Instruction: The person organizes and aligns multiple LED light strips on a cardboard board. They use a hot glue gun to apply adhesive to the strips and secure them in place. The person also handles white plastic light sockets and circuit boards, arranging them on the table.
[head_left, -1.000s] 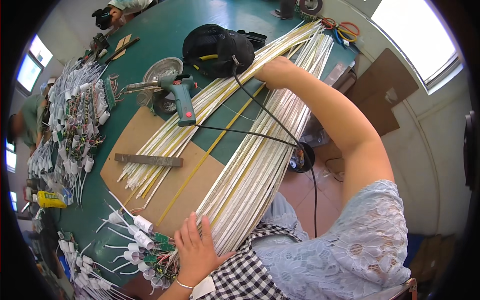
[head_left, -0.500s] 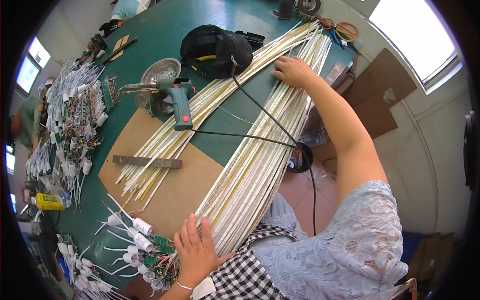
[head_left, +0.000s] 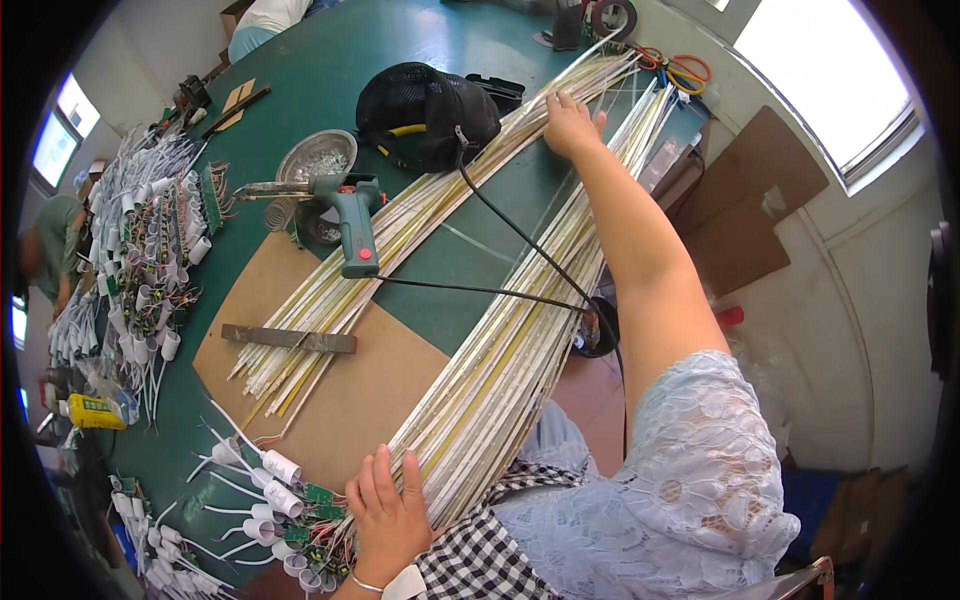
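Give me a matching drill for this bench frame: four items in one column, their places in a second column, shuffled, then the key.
Items
1. right hand
2. left hand
3. green soldering gun
4. flat metal bar

Places
A. lying across the near ends of the left bundle of strips, over the brown board
B. on the near end of the long strip bundle, at the table's front edge
C. on the far end of the strips, beside the black mesh cap
D. resting on the left bundle, next to the round metal dish

Pairs: 1-C, 2-B, 3-D, 4-A
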